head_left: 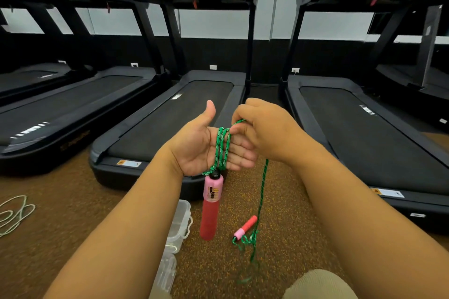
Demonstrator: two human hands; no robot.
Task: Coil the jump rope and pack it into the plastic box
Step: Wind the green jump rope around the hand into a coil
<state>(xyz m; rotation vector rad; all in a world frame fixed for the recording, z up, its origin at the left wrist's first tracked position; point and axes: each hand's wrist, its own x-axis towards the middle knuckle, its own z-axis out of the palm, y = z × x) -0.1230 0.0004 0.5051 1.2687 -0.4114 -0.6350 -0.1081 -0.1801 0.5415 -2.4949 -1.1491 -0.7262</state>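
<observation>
While the left hand (201, 145) is held palm-up with the fingers straight and the thumb sticking up, a few loops of the green braided jump rope (222, 147) sit wrapped around those fingers. The right hand (264, 128) is just beside it, fingers curled, pinching the rope right at the top of the loops, touching the left fingertips. One handle of the rope, the pink-and-red plastic handle with foam grip (211, 204), dangles straight down from under the left palm, not touching anything. From the right hand a single strand of rope drops down to the brown speckled rubber floor (73, 201), where it ends in a loose messy pile next to the second small pink-and-red handle (245, 227) lying flat. The clear plastic box with clip-on lid (181, 221) is on the floor too, below the left forearm, and another clear container (167, 272) sits closer in, partly hidden by the arm. Off at the left edge there's a loose white cord (14, 213) coiled on the floor. Past the hands is a row of black treadmills (184, 109) facing a pale wall.
</observation>
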